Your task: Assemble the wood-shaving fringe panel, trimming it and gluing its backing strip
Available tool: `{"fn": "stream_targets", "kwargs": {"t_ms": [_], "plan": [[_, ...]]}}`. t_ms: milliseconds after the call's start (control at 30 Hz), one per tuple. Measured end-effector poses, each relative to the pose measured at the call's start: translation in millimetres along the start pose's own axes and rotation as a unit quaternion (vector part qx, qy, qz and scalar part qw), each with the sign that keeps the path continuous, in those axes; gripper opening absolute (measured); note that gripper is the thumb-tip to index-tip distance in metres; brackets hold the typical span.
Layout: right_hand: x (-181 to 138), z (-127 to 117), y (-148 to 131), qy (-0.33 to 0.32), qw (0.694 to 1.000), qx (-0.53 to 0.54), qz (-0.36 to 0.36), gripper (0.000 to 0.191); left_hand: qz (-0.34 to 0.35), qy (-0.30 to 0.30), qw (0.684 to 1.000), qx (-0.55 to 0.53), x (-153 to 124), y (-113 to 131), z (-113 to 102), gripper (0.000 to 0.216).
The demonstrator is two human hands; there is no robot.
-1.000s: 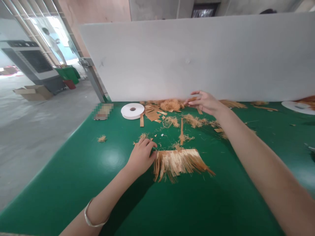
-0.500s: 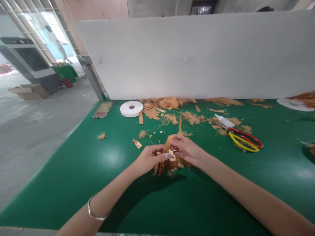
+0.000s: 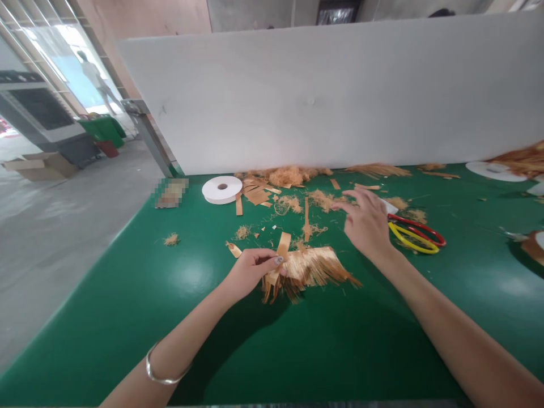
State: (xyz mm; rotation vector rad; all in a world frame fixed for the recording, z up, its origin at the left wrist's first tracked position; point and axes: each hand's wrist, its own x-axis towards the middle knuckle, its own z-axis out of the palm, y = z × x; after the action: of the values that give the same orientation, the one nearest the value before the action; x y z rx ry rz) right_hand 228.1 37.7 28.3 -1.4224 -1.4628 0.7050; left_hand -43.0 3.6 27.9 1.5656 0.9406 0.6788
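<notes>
My left hand (image 3: 257, 271) pinches a fringed brown strip (image 3: 312, 263), its cut strands hanging toward me and its free end spread to the right. A short tan ribbon piece (image 3: 284, 243) stands up from the same pinch, beside the thumb. My right hand (image 3: 369, 222) is raised away to the right, fingers apart and holding nothing. It hovers by scissors (image 3: 414, 235) with red and yellow handles and covers their blades. Part of a white bottle (image 3: 390, 207) shows behind this hand.
A white ribbon roll (image 3: 221, 189) lies at the back left, beside flat tan strips (image 3: 256, 192). Loose fibre (image 3: 293, 175) lies along the white partition (image 3: 306, 102). Another white disc (image 3: 495, 170) and brown fringe (image 3: 525, 161) lie far right on the green table (image 3: 297, 351).
My right hand has let go of the fringed strip and tan piece and moved right, toward the scissors and bottle. The strip's right end now lies spread out. My left hand keeps its pinch.
</notes>
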Motion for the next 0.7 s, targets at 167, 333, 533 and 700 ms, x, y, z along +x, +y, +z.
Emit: {"fn": "stream_targets", "kwargs": {"t_ms": [167,333,533,700], "plan": [[-28,22,-21,-0.205,0.978,0.035,0.036,0.030,-0.003,-0.041,0.999,-0.030,-1,-2,5,0.030],[-46,50,-30,-0.285,0.955,0.076,0.010,0.032,-0.004,-0.076,0.995,-0.064,-5,2,13,0.030],[-49,52,-30,-0.258,0.964,0.067,0.011,0.032,-0.024,-0.046,0.990,-0.127,-3,-7,19,0.033],[-33,38,-19,-0.095,0.989,0.105,0.038,0.031,-0.046,-0.029,0.993,-0.105,-1,-12,16,0.036]]}}
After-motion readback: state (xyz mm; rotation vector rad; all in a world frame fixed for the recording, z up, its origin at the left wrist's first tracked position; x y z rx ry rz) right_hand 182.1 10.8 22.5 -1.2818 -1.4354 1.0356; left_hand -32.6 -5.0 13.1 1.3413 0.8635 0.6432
